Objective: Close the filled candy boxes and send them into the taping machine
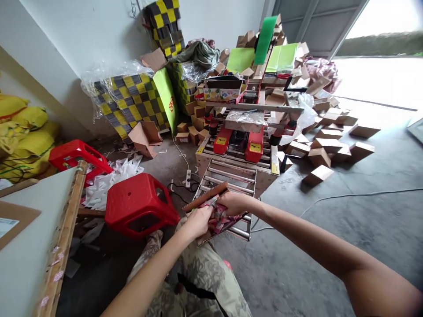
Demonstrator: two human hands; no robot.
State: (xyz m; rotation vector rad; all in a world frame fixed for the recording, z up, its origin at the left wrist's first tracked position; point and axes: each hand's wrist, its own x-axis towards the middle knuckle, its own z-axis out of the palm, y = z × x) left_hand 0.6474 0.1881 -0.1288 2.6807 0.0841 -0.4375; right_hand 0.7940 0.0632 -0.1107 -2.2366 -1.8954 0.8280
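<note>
A small open cardboard box (206,196) with its flaps up rests at the near end of the roller conveyor, just above my knees. Shiny pink packets (218,222) fill it. At the box's left side, my left hand (200,221) has its fingers closed on the packets. From the right, my right hand (234,203) reaches in over the box's edge, fingers bent around the packets. The fingertips of both hands are partly hidden among the packets, close to each other.
The roller conveyor (228,171) leads to a red carton-sealing machine (254,148) with green tape (265,40). Red plastic stools (130,202) and a wood-edged table (31,211) stand left. Cardboard boxes (319,175) lie scattered right; a cable (360,193) crosses the floor.
</note>
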